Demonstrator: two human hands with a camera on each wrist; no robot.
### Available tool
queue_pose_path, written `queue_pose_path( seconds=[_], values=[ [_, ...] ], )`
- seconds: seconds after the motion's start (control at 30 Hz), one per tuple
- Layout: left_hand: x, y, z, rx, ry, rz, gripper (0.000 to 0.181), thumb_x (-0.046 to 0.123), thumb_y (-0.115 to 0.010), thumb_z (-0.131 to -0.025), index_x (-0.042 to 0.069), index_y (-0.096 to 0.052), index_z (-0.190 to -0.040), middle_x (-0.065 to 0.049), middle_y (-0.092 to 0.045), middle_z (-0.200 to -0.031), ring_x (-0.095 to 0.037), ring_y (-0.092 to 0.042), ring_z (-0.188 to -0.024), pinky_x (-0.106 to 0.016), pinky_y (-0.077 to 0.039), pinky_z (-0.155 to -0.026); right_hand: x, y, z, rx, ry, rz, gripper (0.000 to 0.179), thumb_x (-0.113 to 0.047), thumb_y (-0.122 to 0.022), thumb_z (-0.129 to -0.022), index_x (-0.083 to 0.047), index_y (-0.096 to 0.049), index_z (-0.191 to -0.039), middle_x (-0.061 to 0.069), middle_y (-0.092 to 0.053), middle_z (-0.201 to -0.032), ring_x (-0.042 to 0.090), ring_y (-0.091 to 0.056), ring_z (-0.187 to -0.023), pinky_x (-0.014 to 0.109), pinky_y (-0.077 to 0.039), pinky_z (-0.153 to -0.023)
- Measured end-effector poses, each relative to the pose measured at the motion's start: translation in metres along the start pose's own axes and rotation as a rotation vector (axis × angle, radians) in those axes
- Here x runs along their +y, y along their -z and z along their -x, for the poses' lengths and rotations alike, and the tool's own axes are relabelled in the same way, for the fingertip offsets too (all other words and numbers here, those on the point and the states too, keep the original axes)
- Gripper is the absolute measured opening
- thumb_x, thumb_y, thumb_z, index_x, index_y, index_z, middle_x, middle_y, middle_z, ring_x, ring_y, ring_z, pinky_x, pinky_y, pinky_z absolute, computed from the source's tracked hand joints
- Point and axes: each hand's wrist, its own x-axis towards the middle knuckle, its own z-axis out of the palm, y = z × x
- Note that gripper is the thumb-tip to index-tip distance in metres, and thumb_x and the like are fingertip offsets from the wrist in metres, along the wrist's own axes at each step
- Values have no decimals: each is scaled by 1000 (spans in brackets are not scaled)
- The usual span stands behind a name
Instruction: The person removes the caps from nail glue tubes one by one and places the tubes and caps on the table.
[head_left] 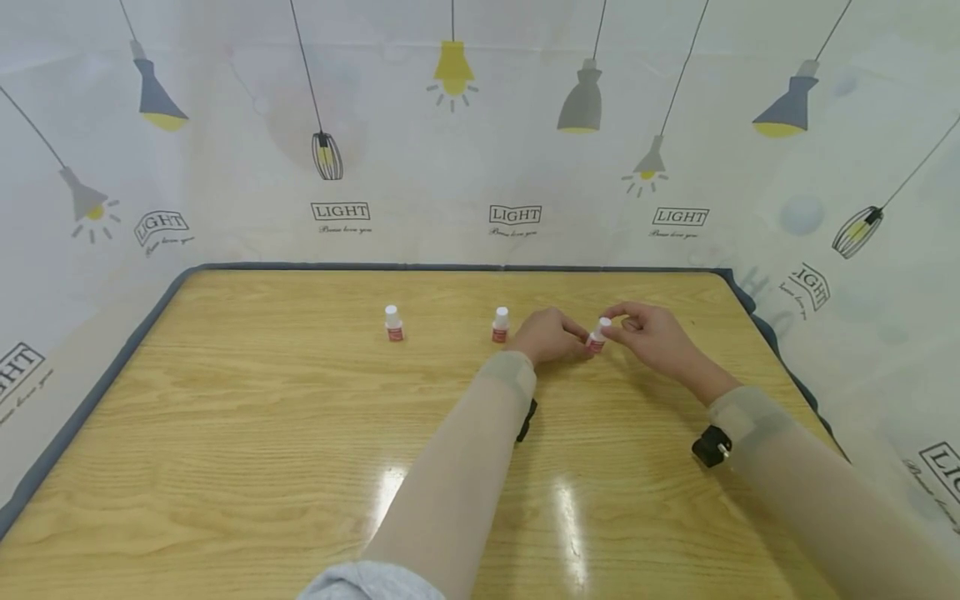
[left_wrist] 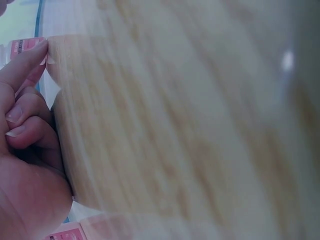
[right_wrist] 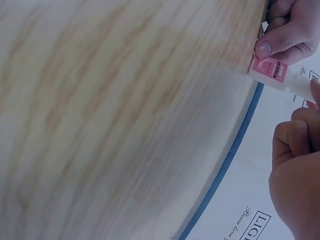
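A small white bottle [head_left: 596,342] with a pink-red label leans slightly between the two hands, toward the right of the table. My left hand [head_left: 550,335] pinches its lower body between thumb and finger; the right wrist view shows that thumb at the label [right_wrist: 270,67]. At the top, my right hand [head_left: 657,340] holds the white cap [head_left: 604,322] with thumb and fingertips. In the left wrist view, the remaining fingers of the left hand [left_wrist: 30,120] are curled in. A matching bottle [head_left: 500,326] stands upright just left of the left hand, and another bottle [head_left: 394,325] farther left.
The wood-grain table [head_left: 262,433] has a dark blue edge [head_left: 450,267] along its back and sides. Behind it hangs a pale sheet [head_left: 420,150] printed with lamps and the word LIGHT. Dark wrist cameras [head_left: 711,447] sit below the forearms.
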Motion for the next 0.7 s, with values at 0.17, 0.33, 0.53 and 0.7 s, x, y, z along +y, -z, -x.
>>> queue_pose_path(
  seconds=[0.17, 0.33, 0.53, 0.7],
  values=[
    [4, 1, 4, -8, 31, -8, 32, 45, -87, -88, 30, -84, -117, 8, -77, -128, -19, -65, -130, -39, -52, -111, 0, 1, 1, -17, -39, -17, 48, -42, -73, -102, -10, -65, -136, -7, -32, -62, 10, -27, -53, 28, -31, -51],
    [9, 4, 11, -13, 45, 3, 34, 44, -86, -90, 28, -83, -120, 8, -76, -132, -18, -65, -130, -38, -52, -111, -4, 0, 2, 10, -66, 31, 44, -48, -75, -99, -13, -67, -124, -6, -34, -63, 12, -30, -54, 30, -33, -53],
    [7, 4, 8, -17, 37, 28, 39, 48, -87, -87, 27, -83, -120, 5, -76, -132, -21, -64, -131, -41, -53, -111, -6, -1, 1, 26, -66, 62, 40, -46, -75, -100, -12, -69, -120, -4, -36, -62, 14, -31, -54, 30, -33, -53],
    [6, 5, 7, -22, 25, 37, 35, 49, -87, -87, 27, -85, -115, 5, -78, -129, -21, -66, -129, -41, -54, -110, -5, -2, 0, 39, -57, 77, 36, -41, -74, -101, -12, -70, -121, -3, -36, -62, 14, -30, -53, 30, -32, -53]
  ],
)
